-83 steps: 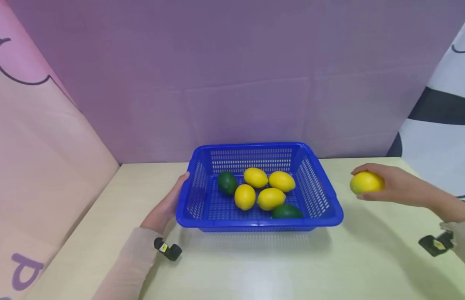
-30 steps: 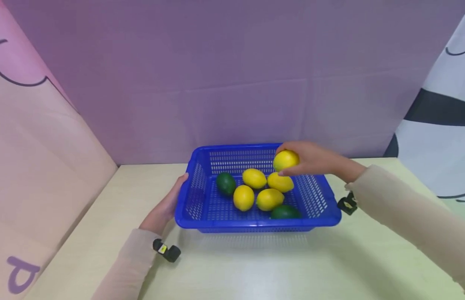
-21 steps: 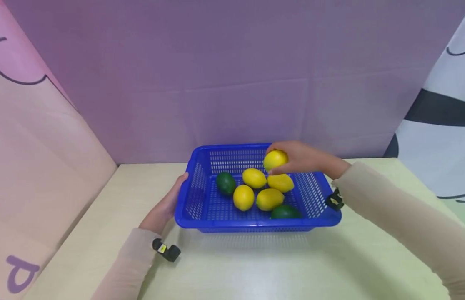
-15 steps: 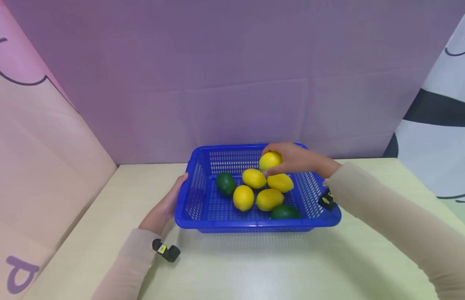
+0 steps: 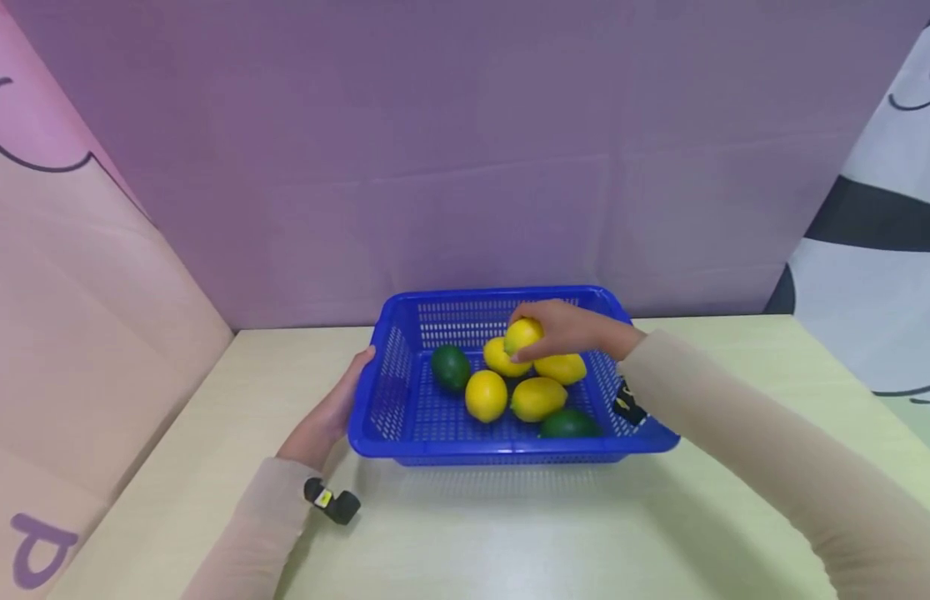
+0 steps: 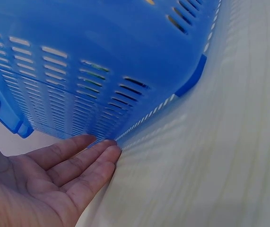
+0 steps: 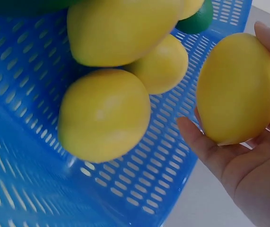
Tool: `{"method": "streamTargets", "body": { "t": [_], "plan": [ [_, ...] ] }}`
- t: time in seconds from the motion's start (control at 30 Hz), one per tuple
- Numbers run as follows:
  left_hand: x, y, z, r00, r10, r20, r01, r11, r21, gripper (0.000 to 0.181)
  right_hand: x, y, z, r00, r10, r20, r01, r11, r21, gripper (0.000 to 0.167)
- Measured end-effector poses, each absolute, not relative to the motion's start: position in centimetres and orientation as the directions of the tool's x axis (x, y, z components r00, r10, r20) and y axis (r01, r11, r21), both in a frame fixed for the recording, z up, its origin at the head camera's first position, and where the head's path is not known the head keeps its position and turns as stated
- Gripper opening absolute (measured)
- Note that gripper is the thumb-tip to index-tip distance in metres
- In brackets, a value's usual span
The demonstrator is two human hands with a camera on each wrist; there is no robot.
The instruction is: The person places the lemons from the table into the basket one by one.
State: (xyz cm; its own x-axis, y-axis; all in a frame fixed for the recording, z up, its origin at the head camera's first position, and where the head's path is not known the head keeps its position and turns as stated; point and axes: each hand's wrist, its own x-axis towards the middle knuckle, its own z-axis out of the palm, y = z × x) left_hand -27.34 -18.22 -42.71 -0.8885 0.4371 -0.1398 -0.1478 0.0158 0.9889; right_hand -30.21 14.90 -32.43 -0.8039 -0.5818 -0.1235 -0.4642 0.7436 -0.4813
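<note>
A blue perforated plastic basket (image 5: 510, 447) holds several yellow lemons (image 5: 486, 396) and two dark green avocado-like fruits (image 5: 451, 367). Over its back half, my right hand (image 5: 558, 329) grips another lemon (image 5: 523, 337) between thumb and fingers. In the right wrist view this lemon (image 7: 239, 90) hangs above the basket floor, apart from the lemons (image 7: 105, 116) lying there. My left hand (image 5: 333, 412) is at the basket's left side, thumb at the rim. The left wrist view shows its fingers (image 6: 85, 163) nearly straight along the slotted outer wall (image 6: 101, 71).
The basket stands on a pale wooden table (image 5: 465, 533), close to a purple backdrop (image 5: 435, 167). A pink-and-cream printed sheet (image 5: 75, 275) borders the left side, and a black-and-white printed one (image 5: 877, 283) the right. Each wrist wears a small black camera (image 5: 333, 502).
My right hand has carried its lemon leftward from beyond the basket's right side to over the basket, lately moving further left and lower. My left hand and the basket have stayed put.
</note>
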Motion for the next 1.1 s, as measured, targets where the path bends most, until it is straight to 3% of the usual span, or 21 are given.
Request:
{"method": "streamTargets", "body": {
  "t": [0.2, 0.47, 0.73, 1.1],
  "plan": [
    [-27.3, -18.3, -42.7, -0.890, 0.430, -0.153, -0.157, 0.026, 0.987, 0.076, -30.4, 14.2, -33.4, -0.789, -0.594, -0.158, -0.472, 0.751, -0.462, 0.045],
    [-27.3, -18.1, -42.5, -0.891, 0.430, -0.147, -0.156, 0.015, 0.988, 0.074, -30.3, 14.0, -34.0, -0.780, -0.587, -0.216, -0.458, 0.772, -0.441, 0.053],
    [-27.4, -18.2, -42.6, -0.894, 0.422, -0.153, -0.156, 0.026, 0.987, 0.073, -30.3, 13.9, -34.4, -0.767, -0.613, -0.191, -0.497, 0.755, -0.428, 0.049],
    [-27.3, -18.1, -42.6, -0.894, 0.421, -0.153, -0.157, 0.025, 0.987, 0.076, -30.0, 13.6, -34.8, -0.786, -0.592, -0.177, -0.494, 0.774, -0.396, 0.055]
  ]
}}
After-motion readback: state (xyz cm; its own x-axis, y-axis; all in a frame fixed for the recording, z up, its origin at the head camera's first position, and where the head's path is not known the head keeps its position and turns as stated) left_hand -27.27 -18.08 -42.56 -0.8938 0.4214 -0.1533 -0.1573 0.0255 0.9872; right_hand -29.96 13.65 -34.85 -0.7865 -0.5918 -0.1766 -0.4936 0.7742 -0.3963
